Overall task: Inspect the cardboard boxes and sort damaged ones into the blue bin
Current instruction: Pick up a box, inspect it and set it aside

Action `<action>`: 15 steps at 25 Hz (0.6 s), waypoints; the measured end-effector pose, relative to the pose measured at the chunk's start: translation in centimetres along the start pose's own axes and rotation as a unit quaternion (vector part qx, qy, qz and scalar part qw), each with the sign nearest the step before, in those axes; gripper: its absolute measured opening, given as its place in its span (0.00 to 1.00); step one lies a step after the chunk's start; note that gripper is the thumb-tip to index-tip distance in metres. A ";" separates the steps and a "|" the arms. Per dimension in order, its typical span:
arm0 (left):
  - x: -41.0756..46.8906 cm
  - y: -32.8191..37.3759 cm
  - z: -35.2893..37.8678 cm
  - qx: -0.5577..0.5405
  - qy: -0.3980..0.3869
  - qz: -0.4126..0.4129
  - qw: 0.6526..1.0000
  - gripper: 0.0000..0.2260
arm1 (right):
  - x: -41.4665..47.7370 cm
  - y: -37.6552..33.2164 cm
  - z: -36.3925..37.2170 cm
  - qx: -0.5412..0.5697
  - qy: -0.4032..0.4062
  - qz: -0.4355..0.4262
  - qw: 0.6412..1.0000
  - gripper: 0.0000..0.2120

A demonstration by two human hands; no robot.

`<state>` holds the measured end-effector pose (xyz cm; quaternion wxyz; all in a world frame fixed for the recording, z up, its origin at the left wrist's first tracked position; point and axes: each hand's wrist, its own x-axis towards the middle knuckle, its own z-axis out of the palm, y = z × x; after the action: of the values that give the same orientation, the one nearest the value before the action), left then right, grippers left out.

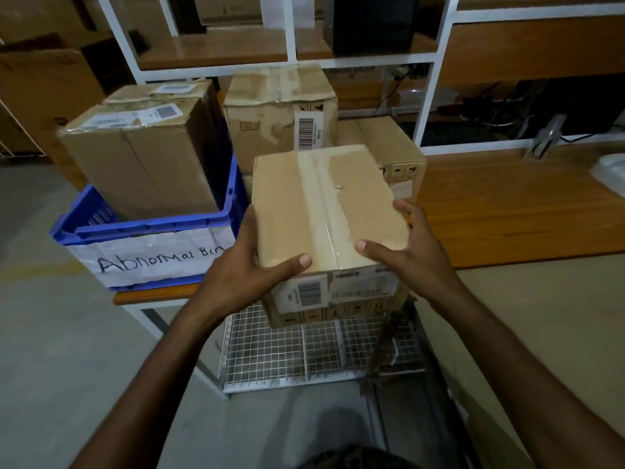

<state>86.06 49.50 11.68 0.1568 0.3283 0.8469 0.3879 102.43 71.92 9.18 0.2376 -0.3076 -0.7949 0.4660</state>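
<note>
A small cardboard box (324, 211) sits in both my hands at the centre of the head view, taped along its top, with the outer paper torn away on the right half. My left hand (250, 265) grips its left near corner, thumb on top. My right hand (402, 245) grips the right near corner, thumb on top and fingers round the side. To the left stands the blue bin (148, 228), labelled "Abnormal Bin", with a large cardboard box (142, 154) inside it.
Two more cardboard boxes (280, 110) (389, 147) stand behind the held one on a wooden table (514, 204). A white shelf frame (436, 59) rises at the back. A wire mesh cart (304, 353) is below the held box. Cables and a white object lie at right.
</note>
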 end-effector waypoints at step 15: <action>2.0 2.6 0.0 0.044 0.195 0.013 0.980 0.33 | 0.8 -2.9 -1.8 -0.023 0.118 -0.019 0.993 0.36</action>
<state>85.72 52.07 13.65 -0.0307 0.2643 0.8728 0.4092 102.29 72.48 12.59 0.3318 -0.3509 -0.7771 0.4035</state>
